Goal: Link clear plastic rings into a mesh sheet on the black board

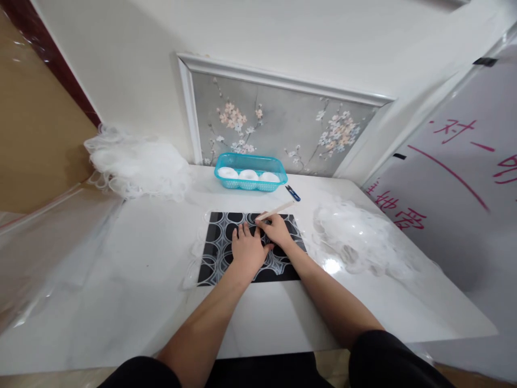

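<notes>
Pressing left hand (247, 250) flat on black sheet (266, 276), fingers slightly apart. Pinching pale stick (278, 210) with right hand (277, 231), thumb and fingers together on near end, just beside left hand at 1 o'clock; far end pointing to 2. Under both hands and around them on sheet: whitish rings (220, 242), overlapping; loose loops (196, 249) past sheet's edge at 9. All on white table (133, 269).

Farther out, at 12: turquoise basket (251, 186), with three white rolls (249, 175) in a row. At 1, near basket: blue snips (295, 196), any marking too small to read. At 3: heap of translucent strands (359, 237). At 10: second heap (139, 164), against wall.

At 2, beyond table: whiteboard (456, 258), handwritten in red. Legible: "对" (452, 130) with "一" higher up, "爱" (410, 220) lower. Between them, long red slanting line. Other characters hard to make out; one cut off at right edge.
</notes>
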`<state>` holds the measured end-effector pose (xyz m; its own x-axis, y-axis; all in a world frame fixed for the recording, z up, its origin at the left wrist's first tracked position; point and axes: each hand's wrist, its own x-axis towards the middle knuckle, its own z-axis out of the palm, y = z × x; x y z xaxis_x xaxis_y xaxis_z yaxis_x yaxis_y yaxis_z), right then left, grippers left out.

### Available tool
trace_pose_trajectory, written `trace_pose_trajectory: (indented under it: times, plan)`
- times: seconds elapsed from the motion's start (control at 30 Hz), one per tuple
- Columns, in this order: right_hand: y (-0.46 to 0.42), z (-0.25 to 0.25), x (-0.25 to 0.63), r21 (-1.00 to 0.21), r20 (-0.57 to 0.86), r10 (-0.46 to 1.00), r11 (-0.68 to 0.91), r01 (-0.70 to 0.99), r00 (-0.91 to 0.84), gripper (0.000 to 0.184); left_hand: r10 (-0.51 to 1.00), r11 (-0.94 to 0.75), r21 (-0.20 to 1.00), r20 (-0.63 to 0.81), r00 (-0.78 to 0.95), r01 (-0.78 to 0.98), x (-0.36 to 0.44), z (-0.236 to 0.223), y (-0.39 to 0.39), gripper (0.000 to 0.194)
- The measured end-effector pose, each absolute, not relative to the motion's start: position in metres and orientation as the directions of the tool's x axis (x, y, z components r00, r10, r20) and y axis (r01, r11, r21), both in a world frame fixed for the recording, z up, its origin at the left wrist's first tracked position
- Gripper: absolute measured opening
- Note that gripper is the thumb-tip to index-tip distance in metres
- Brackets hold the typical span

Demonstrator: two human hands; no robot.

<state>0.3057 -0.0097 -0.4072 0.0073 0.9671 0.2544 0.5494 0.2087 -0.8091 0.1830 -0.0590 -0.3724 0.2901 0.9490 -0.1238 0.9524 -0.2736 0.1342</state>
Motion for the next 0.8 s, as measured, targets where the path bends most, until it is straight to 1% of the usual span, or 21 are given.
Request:
trace_pose_trajectory:
  times: [0.23,0.4,0.43,0.47,0.53,0.6,0.63,0.7,0.73,0.8]
  plan:
    - [-0.011,-0.407,0.305,-0.75,0.267,0.964,0.209,0.628,-0.002,0.011,0.944,-0.289,0.11,-0.129,0.302,0.951,0.183,-0.372,-0.058,0.072]
    - [-0.017,-0.401,0.302,-0.676,0.296,0.954,0.25,0.693,-0.056,0.012,0.935,-0.29,0.111,-0.18,0.307,0.95,0.183,-0.368,-0.058,0.072]
    - [-0.019,-0.4,0.3,-0.631,0.314,0.945,0.28,0.723,-0.092,0.013,0.931,-0.292,0.108,-0.196,0.308,0.95,0.183,-0.368,-0.058,0.071]
    - [-0.021,-0.399,0.298,-0.561,0.339,0.931,0.313,0.766,-0.133,0.015,0.927,-0.292,0.105,-0.216,0.308,0.951,0.182,-0.368,-0.059,0.071]
    - [-0.024,-0.398,0.293,-0.364,0.384,0.898,0.36,0.859,-0.214,0.02,0.921,-0.286,0.101,-0.247,0.302,0.953,0.182,-0.369,-0.059,0.071]
    - [-0.021,-0.396,0.29,-0.18,0.401,0.877,0.359,0.916,-0.265,0.022,0.917,-0.291,0.109,-0.253,0.309,0.951,0.18,-0.371,-0.058,0.07]
    - [-0.017,-0.394,0.29,-0.133,0.401,0.876,0.346,0.929,-0.269,0.022,0.914,-0.294,0.116,-0.256,0.314,0.949,0.18,-0.372,-0.057,0.07]
    - [-0.003,-0.384,0.294,-0.1,0.415,0.88,0.299,0.949,-0.234,0.023,0.907,-0.296,0.126,-0.275,0.32,0.947,0.178,-0.373,-0.055,0.071]
    - [0.006,-0.377,0.298,-0.11,0.439,0.879,0.257,0.96,-0.185,0.023,0.903,-0.296,0.128,-0.286,0.321,0.946,0.177,-0.373,-0.055,0.073]
    - [0.024,-0.359,0.307,-0.179,0.493,0.869,0.151,0.972,-0.044,0.023,0.895,-0.3,0.132,-0.303,0.327,0.945,0.175,-0.373,-0.053,0.075]
